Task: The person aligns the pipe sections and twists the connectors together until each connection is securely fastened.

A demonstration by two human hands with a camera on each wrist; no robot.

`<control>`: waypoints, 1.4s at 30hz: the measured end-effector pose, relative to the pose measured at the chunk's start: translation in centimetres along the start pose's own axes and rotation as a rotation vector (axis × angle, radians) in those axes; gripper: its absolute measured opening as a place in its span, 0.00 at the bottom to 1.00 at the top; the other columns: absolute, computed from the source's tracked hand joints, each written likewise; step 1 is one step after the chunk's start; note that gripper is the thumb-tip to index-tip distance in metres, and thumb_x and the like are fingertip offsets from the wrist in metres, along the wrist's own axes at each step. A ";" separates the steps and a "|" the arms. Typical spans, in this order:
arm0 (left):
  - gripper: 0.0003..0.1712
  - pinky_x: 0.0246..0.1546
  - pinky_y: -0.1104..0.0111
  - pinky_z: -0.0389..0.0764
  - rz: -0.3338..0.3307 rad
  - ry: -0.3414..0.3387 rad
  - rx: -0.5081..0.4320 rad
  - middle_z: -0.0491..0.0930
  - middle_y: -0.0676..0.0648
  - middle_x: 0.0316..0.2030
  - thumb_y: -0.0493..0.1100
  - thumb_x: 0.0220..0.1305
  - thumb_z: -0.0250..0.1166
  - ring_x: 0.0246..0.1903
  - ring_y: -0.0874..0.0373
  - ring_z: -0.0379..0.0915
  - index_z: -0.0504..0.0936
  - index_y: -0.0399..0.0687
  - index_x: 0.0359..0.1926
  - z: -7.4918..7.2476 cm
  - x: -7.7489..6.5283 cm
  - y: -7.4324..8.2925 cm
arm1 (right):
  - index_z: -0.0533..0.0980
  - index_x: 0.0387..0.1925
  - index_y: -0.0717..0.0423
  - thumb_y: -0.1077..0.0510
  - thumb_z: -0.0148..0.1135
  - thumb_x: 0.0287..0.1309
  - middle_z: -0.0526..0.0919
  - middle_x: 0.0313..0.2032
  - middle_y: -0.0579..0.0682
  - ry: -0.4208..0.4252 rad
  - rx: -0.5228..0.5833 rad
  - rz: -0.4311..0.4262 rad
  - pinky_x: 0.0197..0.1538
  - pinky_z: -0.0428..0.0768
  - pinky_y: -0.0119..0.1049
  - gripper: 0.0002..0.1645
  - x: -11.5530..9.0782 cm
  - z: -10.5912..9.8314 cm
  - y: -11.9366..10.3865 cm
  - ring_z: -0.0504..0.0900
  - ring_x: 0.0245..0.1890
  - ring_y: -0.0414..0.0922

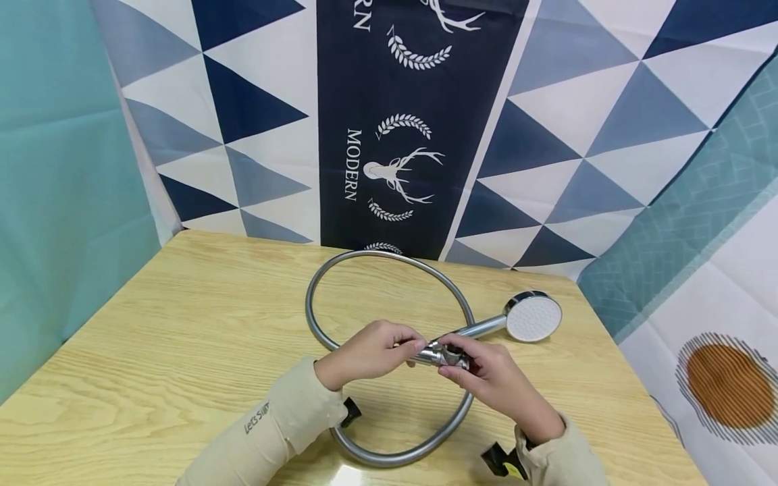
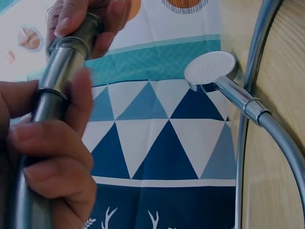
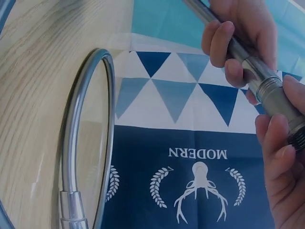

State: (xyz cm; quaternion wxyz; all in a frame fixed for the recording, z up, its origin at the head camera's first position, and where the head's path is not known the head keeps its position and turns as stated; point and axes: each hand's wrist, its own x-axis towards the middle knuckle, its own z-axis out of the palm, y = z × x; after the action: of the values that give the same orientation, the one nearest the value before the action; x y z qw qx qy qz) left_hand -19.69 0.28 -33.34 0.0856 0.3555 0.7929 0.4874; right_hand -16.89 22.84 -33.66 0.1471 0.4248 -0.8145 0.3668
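Note:
A silver shower hose's end fitting (image 1: 427, 355) is pinched between the thumb and fingers of my left hand (image 1: 377, 351). My right hand (image 1: 494, 376) grips a short metal threaded connector (image 3: 282, 106), which lines up end to end with the hose fitting. In the right wrist view, a band of thread shows at the joint between them and dark thread at the connector's far end. The shower head (image 1: 535, 318), round with a white face, lies beyond my right hand. Its chrome handle (image 1: 486, 327) joins the hose, clearest in the left wrist view.
The hose (image 1: 311, 297) loops across the wooden table (image 1: 182, 344) and passes beneath my forearms. A patterned cloth (image 1: 261, 121) hangs at the table's back edge. A teal cloth (image 1: 67, 169) borders the left side, and another printed cloth hangs along the right.

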 end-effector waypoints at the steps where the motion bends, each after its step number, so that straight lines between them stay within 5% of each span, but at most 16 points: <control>1: 0.10 0.22 0.74 0.66 0.026 -0.008 0.008 0.79 0.50 0.29 0.38 0.70 0.57 0.19 0.68 0.61 0.82 0.37 0.43 0.0 0.0 0.0 | 0.75 0.46 0.62 0.65 0.66 0.57 0.76 0.25 0.43 0.002 -0.004 -0.001 0.18 0.67 0.23 0.15 -0.1 0.0 0.0 0.64 0.19 0.27; 5: 0.10 0.21 0.76 0.66 0.088 -0.011 0.019 0.78 0.47 0.34 0.35 0.64 0.64 0.17 0.70 0.59 0.79 0.36 0.45 0.0 -0.1 0.1 | 0.76 0.46 0.61 0.61 0.65 0.59 0.75 0.24 0.42 0.022 -0.037 -0.011 0.18 0.65 0.22 0.15 -0.1 -0.1 -0.1 0.63 0.19 0.27; 11: 0.15 0.25 0.74 0.70 0.007 -0.005 -0.023 0.81 0.48 0.33 0.42 0.69 0.59 0.21 0.68 0.66 0.81 0.35 0.49 0.1 0.1 -0.1 | 0.76 0.46 0.63 0.61 0.65 0.59 0.76 0.25 0.43 0.021 -0.027 -0.021 0.18 0.66 0.22 0.15 0.1 0.1 -0.2 0.63 0.19 0.27; 18: 0.11 0.26 0.74 0.70 0.076 0.000 -0.003 0.80 0.48 0.35 0.36 0.62 0.66 0.24 0.67 0.66 0.81 0.37 0.45 0.1 0.0 -0.3 | 0.76 0.47 0.62 0.63 0.66 0.58 0.75 0.25 0.43 0.004 -0.030 -0.003 0.18 0.66 0.23 0.15 0.0 0.1 -0.4 0.63 0.19 0.27; 25: 0.13 0.24 0.74 0.67 0.029 -0.045 -0.018 0.80 0.51 0.30 0.40 0.69 0.59 0.20 0.68 0.63 0.81 0.36 0.48 0.2 0.1 -0.1 | 0.76 0.47 0.62 0.66 0.66 0.56 0.76 0.26 0.43 -0.013 -0.028 0.022 0.18 0.68 0.25 0.16 -0.2 0.0 -0.4 0.64 0.19 0.27; 29: 0.10 0.25 0.75 0.69 0.052 -0.047 -0.013 0.78 0.51 0.30 0.35 0.64 0.63 0.23 0.67 0.65 0.81 0.37 0.45 0.4 0.1 -0.1 | 0.76 0.46 0.62 0.65 0.66 0.57 0.76 0.25 0.42 -0.012 -0.048 0.024 0.18 0.68 0.25 0.15 -0.4 0.0 -0.4 0.63 0.19 0.27; 35: 0.16 0.26 0.74 0.71 0.012 -0.051 -0.055 0.80 0.50 0.33 0.41 0.64 0.64 0.25 0.68 0.70 0.79 0.37 0.51 0.7 0.2 -0.2 | 0.76 0.46 0.61 0.65 0.67 0.56 0.75 0.25 0.40 0.003 -0.054 0.024 0.17 0.65 0.24 0.16 -0.7 -0.1 -0.7 0.61 0.19 0.26; 42: 0.08 0.31 0.74 0.73 0.063 -0.072 -0.067 0.79 0.49 0.33 0.34 0.63 0.64 0.28 0.67 0.69 0.80 0.36 0.43 0.2 0.2 -0.3 | 0.76 0.47 0.62 0.63 0.66 0.57 0.75 0.25 0.40 -0.008 -0.055 0.000 0.19 0.67 0.24 0.16 -0.3 0.2 -0.6 0.62 0.20 0.26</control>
State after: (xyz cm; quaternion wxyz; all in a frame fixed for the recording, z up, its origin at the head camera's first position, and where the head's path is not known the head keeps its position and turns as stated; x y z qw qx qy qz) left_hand -19.85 0.45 -33.67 0.1105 0.3947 0.7608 0.5032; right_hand -16.21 22.70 -33.67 0.1555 0.4223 -0.8248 0.3424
